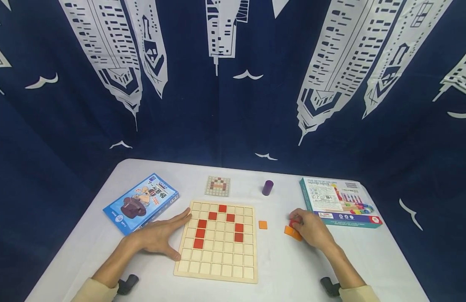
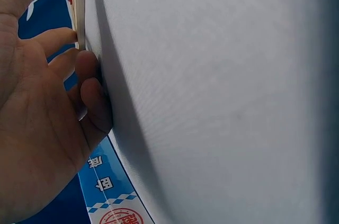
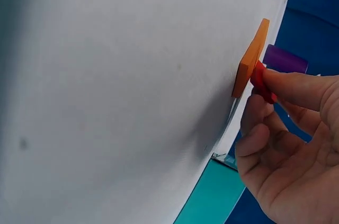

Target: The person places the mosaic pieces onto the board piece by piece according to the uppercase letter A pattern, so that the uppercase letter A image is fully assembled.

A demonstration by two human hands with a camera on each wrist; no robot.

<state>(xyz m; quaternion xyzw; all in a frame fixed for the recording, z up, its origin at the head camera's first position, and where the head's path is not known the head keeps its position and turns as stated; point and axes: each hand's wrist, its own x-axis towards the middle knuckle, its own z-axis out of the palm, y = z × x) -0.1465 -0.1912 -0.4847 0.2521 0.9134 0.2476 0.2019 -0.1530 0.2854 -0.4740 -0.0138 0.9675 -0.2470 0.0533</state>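
A wooden grid board point(image 1: 218, 268) lies at the middle front of the table, with several red square tiles point(image 1: 200, 233) set in its cells. My left hand point(image 1: 157, 235) rests at the board's left edge, thumb and fingers spread along it. My right hand point(image 1: 312, 228) pinches a red tile point(image 3: 261, 82) between thumb and fingers, right of the board. Beside the pinched tile are orange tiles point(image 1: 292, 233), close under the fingertips. One more orange tile point(image 1: 263, 225) lies alone near the board's right edge.
Behind the board lies a small pattern card point(image 1: 218, 186), and a purple cylinder point(image 1: 268, 188) stands right of it. A blue game box point(image 1: 142, 201) is at the left, a teal-edged box point(image 1: 340, 202) at the right. A dark blue curtain point(image 1: 218, 126) hangs behind the table.
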